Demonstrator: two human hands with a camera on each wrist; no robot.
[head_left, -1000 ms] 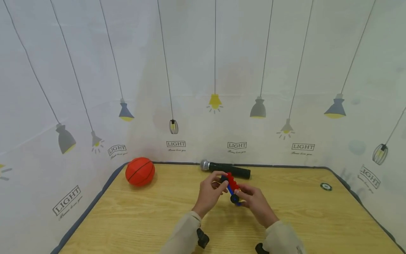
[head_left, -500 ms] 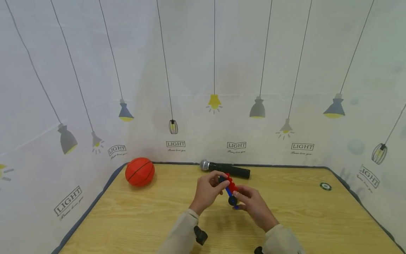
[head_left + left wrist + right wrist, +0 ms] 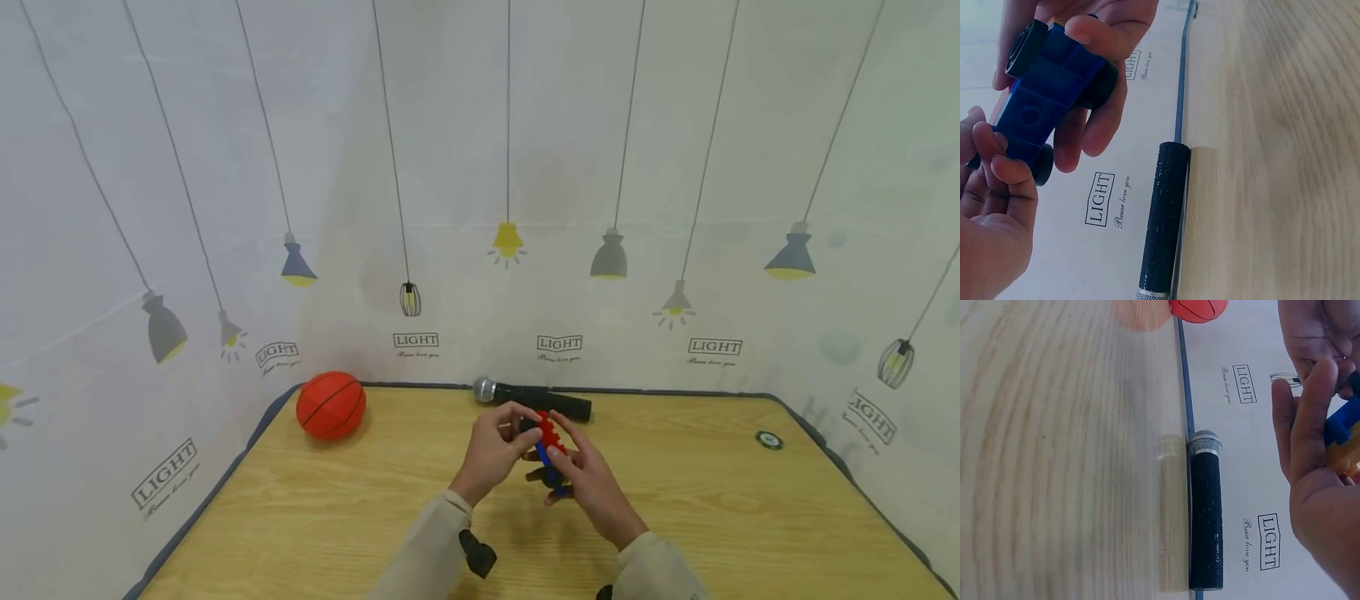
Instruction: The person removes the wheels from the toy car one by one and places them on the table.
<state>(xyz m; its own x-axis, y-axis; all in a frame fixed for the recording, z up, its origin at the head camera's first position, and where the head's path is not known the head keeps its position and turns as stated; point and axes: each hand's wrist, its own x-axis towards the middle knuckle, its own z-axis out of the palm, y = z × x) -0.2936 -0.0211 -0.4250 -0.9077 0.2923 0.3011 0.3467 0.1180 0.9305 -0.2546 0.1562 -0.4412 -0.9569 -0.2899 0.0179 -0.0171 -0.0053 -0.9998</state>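
Note:
A small toy car built of bricks point(image 3: 549, 432), with a red upper side, is held tilted above the table between both hands. My left hand point(image 3: 487, 452) pinches its far end between thumb and fingers. At the near end, my right hand point(image 3: 597, 490) grips it, thumb on the red bricks and other fingers around the wheels. The left wrist view shows the blue underside of the car point(image 3: 1038, 106) with black wheels point(image 3: 1102, 84). A yellow-orange part point(image 3: 1346, 453) shows in the right wrist view. Fingers hide part of the car.
A black microphone point(image 3: 543, 402) with a silver head lies at the table's back edge, just beyond the hands. To the left sits a red ball point(image 3: 332, 406) with black lines. A round chip point(image 3: 769, 440) lies on the wooden table point(image 3: 750, 517) at right. Printed cloth walls point(image 3: 480, 167) surround it.
The right hand has shifted its grip on the toy car, its index finger now stretched up along the red side and other fingers underneath. The left hand keeps its pinch.

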